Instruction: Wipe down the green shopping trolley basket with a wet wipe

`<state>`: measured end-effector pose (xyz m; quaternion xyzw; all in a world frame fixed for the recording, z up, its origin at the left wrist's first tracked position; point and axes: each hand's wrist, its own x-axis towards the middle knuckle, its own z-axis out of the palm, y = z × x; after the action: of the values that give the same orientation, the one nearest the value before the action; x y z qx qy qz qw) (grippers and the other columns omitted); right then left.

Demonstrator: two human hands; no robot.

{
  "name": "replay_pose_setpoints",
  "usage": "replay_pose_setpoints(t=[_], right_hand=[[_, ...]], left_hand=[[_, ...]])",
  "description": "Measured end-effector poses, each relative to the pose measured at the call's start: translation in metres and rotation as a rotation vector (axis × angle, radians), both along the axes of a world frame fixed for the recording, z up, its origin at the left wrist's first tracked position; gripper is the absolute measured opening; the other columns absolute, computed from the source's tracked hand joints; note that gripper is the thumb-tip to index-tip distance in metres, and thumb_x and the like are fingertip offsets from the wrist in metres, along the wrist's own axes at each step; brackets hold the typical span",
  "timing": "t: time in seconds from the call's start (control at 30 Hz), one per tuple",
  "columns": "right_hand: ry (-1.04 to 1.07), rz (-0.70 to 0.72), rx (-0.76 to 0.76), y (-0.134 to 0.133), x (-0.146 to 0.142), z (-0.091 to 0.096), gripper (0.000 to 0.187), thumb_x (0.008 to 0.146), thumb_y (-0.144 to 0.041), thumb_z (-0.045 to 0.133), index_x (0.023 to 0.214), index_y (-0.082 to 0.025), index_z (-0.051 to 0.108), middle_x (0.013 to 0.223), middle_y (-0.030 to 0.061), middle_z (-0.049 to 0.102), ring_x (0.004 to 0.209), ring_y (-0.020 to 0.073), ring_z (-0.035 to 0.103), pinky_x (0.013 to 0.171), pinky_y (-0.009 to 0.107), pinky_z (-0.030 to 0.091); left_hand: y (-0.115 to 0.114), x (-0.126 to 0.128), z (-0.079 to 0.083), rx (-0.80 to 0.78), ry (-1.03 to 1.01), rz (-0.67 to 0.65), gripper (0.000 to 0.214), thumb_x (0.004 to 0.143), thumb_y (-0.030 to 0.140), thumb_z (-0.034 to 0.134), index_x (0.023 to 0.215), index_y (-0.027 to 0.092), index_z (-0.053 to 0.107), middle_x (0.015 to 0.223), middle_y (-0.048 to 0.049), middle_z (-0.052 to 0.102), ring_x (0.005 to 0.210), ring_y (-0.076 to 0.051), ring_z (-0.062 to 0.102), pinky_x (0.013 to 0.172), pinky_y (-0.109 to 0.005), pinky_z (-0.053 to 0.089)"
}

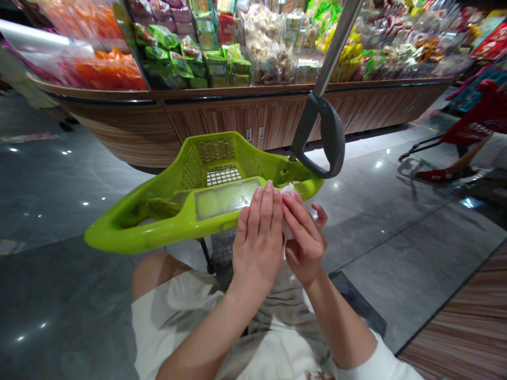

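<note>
My left hand (257, 237) and my right hand (303, 237) are pressed close together in front of me, holding a crumpled white tissue (288, 227) between them. Most of the tissue is hidden by my fingers. Just beyond my fingertips is the lime-green handle of a shopping cart (166, 224), with a clear plastic panel (225, 198) set into it. My left fingertips come very close to that panel, but I cannot tell whether they touch it.
A wood-fronted display counter (237, 119) piled with packaged snacks curves across the far side of the aisle. A metal pole with a grey loop handle (322, 134) rises from the cart. At right stand a red cart (475, 124) and a person's leg (463, 166) on polished floor tiles.
</note>
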<state>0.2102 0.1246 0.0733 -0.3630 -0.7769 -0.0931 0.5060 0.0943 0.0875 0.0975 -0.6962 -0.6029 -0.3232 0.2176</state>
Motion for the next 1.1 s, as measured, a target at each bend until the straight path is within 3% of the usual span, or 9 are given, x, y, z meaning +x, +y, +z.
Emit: replay_pose_setpoints(t=[0.17, 0.37, 0.53, 0.7, 0.8, 0.93, 1.1], right_hand=[[0.175, -0.220, 0.030, 0.008, 0.006, -0.002, 0.064, 0.084, -0.008, 0.038, 0.142, -0.029, 0.052, 0.145, 0.0052, 0.058, 0.133, 0.0233, 0.055, 0.115, 0.049, 0.029], [0.014, -0.021, 0.004, 0.002, 0.003, 0.000, 0.070, 0.083, -0.004, 0.038, 0.148, -0.029, 0.045, 0.143, 0.0025, 0.060, 0.137, 0.0187, 0.052, 0.118, 0.043, 0.027], [0.260, -0.239, 0.007, 0.013, 0.010, -0.006, 0.067, 0.081, -0.005, 0.037, 0.141, -0.029, 0.055, 0.144, 0.0043, 0.058, 0.132, 0.0246, 0.056, 0.112, 0.051, 0.037], [0.468, -0.195, -0.062, 0.011, 0.005, -0.018, 0.061, 0.084, -0.007, 0.041, 0.137, -0.032, 0.058, 0.145, 0.0023, 0.057, 0.134, 0.0236, 0.054, 0.112, 0.052, 0.042], [0.639, -0.187, -0.200, 0.015, 0.008, -0.028, 0.054, 0.084, -0.010, 0.046, 0.132, -0.027, 0.063, 0.142, 0.0044, 0.060, 0.134, 0.0230, 0.054, 0.115, 0.051, 0.040], [0.924, -0.050, -0.227, 0.044, 0.026, -0.022, 0.048, 0.082, -0.011, 0.051, 0.123, -0.026, 0.070, 0.138, 0.0032, 0.064, 0.134, 0.0213, 0.054, 0.117, 0.048, 0.038], [0.732, 0.286, -0.371, 0.085, 0.043, 0.011, 0.047, 0.076, -0.009, 0.051, 0.111, -0.028, 0.075, 0.124, 0.0002, 0.072, 0.124, 0.0219, 0.062, 0.114, 0.046, 0.042]], left_hand=[[0.000, 0.000, 0.000, -0.021, 0.004, -0.007, 0.067, 0.095, 0.017, 0.046, 0.156, 0.007, 0.021, 0.158, -0.0134, 0.039, 0.151, -0.019, 0.025, 0.127, -0.036, 0.008], [0.001, -0.001, -0.002, 0.003, 0.006, -0.006, 0.067, 0.095, 0.015, 0.045, 0.157, 0.008, 0.019, 0.157, -0.0122, 0.040, 0.152, -0.018, 0.024, 0.127, -0.036, 0.007], [0.001, -0.001, -0.001, -0.013, 0.018, -0.009, 0.071, 0.094, 0.017, 0.047, 0.157, 0.007, 0.017, 0.159, -0.0109, 0.038, 0.152, -0.018, 0.024, 0.127, -0.034, 0.005], [0.001, -0.002, -0.003, 0.004, 0.021, -0.002, 0.070, 0.094, 0.018, 0.047, 0.157, 0.009, 0.017, 0.157, -0.0099, 0.041, 0.151, -0.019, 0.028, 0.126, -0.033, 0.003], [0.002, -0.004, -0.004, 0.002, 0.028, -0.014, 0.070, 0.094, 0.018, 0.048, 0.157, 0.008, 0.018, 0.156, -0.0113, 0.043, 0.149, -0.020, 0.031, 0.126, -0.033, 0.004], [0.004, -0.008, -0.007, 0.034, 0.018, -0.036, 0.069, 0.094, 0.021, 0.050, 0.156, 0.009, 0.023, 0.152, -0.0126, 0.049, 0.145, -0.021, 0.038, 0.125, -0.034, 0.006], [0.011, -0.017, -0.008, 0.107, 0.012, -0.122, 0.065, 0.094, 0.029, 0.054, 0.153, 0.012, 0.033, 0.144, -0.0123, 0.058, 0.141, -0.021, 0.044, 0.122, -0.031, 0.008]])
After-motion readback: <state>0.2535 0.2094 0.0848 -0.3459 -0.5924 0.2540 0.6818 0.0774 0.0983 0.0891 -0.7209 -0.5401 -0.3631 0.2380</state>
